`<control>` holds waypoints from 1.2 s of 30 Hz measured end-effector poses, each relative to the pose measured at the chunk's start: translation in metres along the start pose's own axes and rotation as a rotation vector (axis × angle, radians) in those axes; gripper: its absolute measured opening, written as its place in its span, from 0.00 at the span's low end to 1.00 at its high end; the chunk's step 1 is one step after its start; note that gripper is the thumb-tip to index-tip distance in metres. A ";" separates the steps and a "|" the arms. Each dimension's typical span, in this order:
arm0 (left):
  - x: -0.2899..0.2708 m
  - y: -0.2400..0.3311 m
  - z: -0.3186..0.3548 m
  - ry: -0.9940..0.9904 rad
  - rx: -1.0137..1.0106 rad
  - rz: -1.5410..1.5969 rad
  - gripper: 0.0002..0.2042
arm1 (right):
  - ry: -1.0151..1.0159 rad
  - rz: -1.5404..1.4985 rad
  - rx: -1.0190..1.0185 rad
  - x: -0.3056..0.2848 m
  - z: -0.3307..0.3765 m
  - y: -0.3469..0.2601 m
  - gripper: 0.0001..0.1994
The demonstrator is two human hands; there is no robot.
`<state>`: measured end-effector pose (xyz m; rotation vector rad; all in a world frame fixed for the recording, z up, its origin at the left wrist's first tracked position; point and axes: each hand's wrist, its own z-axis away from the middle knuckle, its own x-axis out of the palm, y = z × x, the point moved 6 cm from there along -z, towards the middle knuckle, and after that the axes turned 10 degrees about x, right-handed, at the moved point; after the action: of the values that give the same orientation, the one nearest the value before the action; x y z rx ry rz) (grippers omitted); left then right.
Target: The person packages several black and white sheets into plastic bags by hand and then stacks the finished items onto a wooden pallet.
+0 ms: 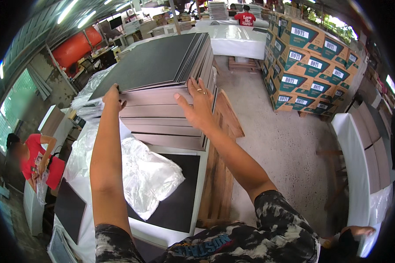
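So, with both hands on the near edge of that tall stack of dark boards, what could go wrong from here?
1. The left hand and right hand grip the top dark boards; the upper sheets lie fanned, so they may slide off.
2. The stack is tall and layered; a hard pull might shift it.
3. Loose plastic sheet lies below the arms and could snag.
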<state>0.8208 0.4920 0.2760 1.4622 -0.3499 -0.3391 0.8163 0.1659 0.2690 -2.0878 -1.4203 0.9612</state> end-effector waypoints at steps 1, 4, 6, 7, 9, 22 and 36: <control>-0.006 0.006 0.000 -0.098 -0.025 0.055 0.23 | 0.025 0.018 -0.034 0.002 0.000 -0.013 0.34; -0.018 0.021 -0.002 -0.176 -0.072 0.112 0.21 | 0.053 0.046 -0.098 0.000 0.000 -0.043 0.35; -0.015 0.022 -0.002 -0.155 -0.042 0.025 0.21 | 0.007 0.016 -0.097 -0.002 0.000 -0.051 0.34; -0.010 0.023 0.001 -0.151 -0.028 -0.020 0.22 | 0.009 0.003 -0.124 0.001 0.001 -0.052 0.34; 0.008 0.023 0.013 -0.141 0.002 -0.106 0.22 | 0.013 -0.015 -0.177 0.010 0.004 -0.058 0.33; 0.012 0.023 0.027 -0.419 -0.087 0.115 0.21 | 0.107 0.024 -0.157 0.020 -0.008 -0.026 0.31; -0.050 0.025 -0.070 -0.106 0.228 0.238 0.42 | -0.242 0.434 -0.061 0.070 -0.013 -0.057 0.54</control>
<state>0.8057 0.5787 0.2943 1.6084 -0.6592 -0.1885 0.8072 0.2525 0.2953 -2.4500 -1.1294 1.3926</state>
